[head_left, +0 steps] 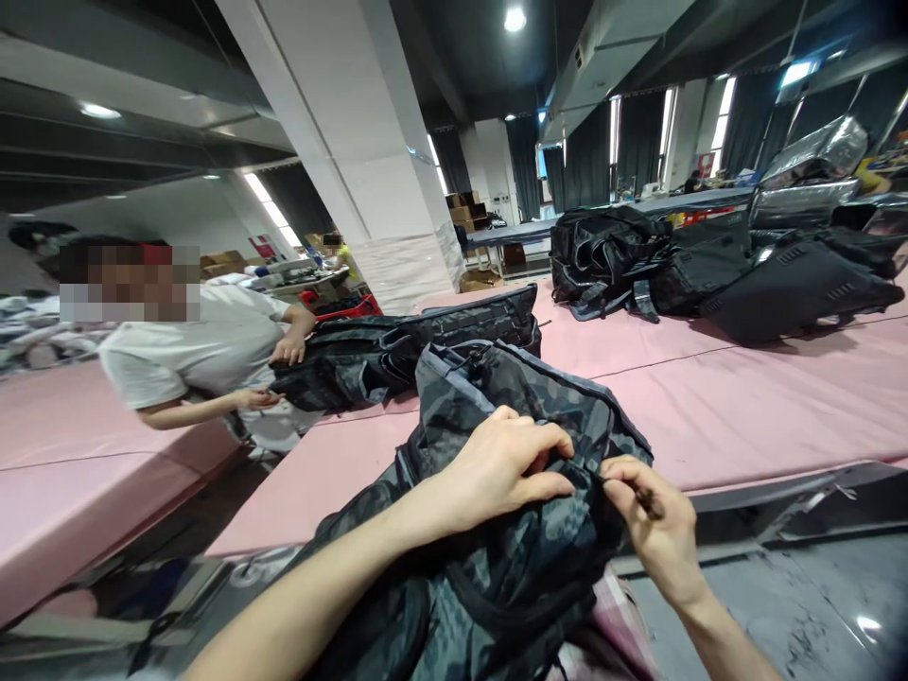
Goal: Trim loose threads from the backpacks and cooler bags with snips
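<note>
A dark camouflage bag [497, 558] lies across my lap and leans on the edge of the pink-covered table. Its upper part stands up with a grey-trimmed rim. My left hand [515, 463] grips the bag's fabric, thumb and forefinger curled over a fold. Just right of it, my right hand [656, 520] pinches the bag's seam edge between thumb and forefinger. A small dark object [648, 503] is tucked in the curled fingers of that hand; its kind cannot be made out.
The pink table [695, 407] carries another camouflage bag [340, 369], which a co-worker [191, 350] in white handles at the left. Black bags [610, 255] and dark panels [801, 284] lie at the right, near silver foil bundles [809, 180]. A white pillar [347, 123] rises behind.
</note>
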Demonstrator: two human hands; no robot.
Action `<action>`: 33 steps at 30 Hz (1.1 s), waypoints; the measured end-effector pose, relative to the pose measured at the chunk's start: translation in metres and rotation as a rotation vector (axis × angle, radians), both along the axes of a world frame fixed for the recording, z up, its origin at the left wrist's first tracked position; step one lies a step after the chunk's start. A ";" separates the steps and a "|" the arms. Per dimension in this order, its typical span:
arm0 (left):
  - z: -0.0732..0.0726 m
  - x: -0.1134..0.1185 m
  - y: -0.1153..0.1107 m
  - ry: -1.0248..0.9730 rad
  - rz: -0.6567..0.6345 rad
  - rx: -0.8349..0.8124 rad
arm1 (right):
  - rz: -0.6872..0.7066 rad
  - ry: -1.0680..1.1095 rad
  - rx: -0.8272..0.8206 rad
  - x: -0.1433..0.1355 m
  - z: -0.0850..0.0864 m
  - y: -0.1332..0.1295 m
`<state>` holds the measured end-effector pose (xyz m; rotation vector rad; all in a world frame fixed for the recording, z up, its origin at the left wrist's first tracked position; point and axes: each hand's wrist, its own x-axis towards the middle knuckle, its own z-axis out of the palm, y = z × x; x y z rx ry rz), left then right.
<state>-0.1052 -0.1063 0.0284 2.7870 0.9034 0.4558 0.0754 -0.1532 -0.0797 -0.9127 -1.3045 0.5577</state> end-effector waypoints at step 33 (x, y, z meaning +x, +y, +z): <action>0.010 0.075 0.022 -0.321 0.003 -0.589 | -0.638 -0.616 0.240 0.067 0.030 -0.007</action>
